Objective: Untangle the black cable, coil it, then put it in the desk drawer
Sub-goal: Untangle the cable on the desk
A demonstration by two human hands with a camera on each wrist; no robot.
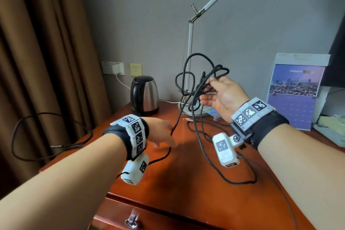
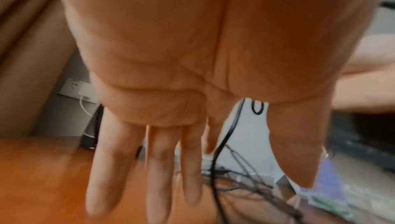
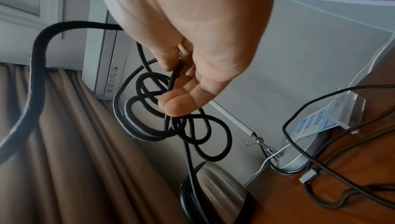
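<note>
The black cable (image 1: pixel 197 82) hangs as a tangle of loops above the back of the wooden desk (image 1: pixel 186 183). My right hand (image 1: pixel 207 90) is raised and pinches a bundle of its strands between thumb and fingers. In the right wrist view, the right hand (image 3: pixel 173 85) has the cable tangle (image 3: pixel 192 129) dangling below its fingertips. One strand drops to the desk beside my left hand (image 1: pixel 164 136), which hovers low, fingers straight, holding nothing. The left wrist view shows the left hand (image 2: pixel 245 163) spread open, with a cable strand (image 2: pixel 220 151) past its fingers. The drawer front (image 1: pixel 115 216) with its metal handle sits shut at the near edge.
A steel kettle (image 1: pixel 144 95) stands at the back left. The desk lamp (image 1: pixel 194 110) rises behind the tangle. A brochure stand (image 1: pixel 296 87) is at the right. Thin dark cords (image 1: pixel 240 181) lie on the desk. The wall sockets (image 1: pixel 115 68) and a curtain (image 1: pixel 46 61) are at the left.
</note>
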